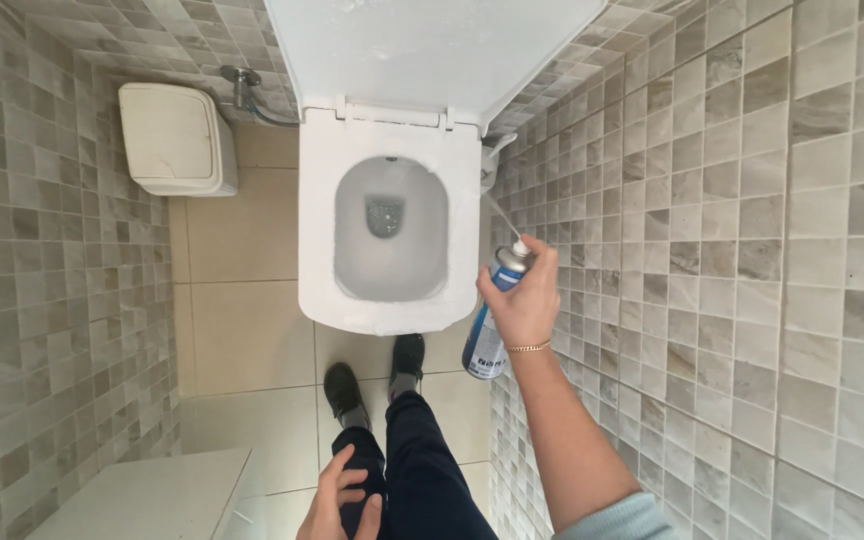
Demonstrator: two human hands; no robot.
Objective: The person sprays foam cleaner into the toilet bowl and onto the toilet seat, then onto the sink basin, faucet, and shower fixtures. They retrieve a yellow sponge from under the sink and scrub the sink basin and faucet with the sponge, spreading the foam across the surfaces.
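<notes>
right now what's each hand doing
Left hand: open, resting on the person's thigh, holding nothing.
Right hand: closed around the blue spray can.

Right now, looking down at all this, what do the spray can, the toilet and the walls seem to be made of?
The spray can looks like thin metal: blue printed body, shiny silver shoulder, held in the right hand. The toilet seems glazed ceramic, smooth glossy white; its raised lid may be plastic. The walls look like matte grey-beige ceramic tiles, with grout lines between them.
</notes>
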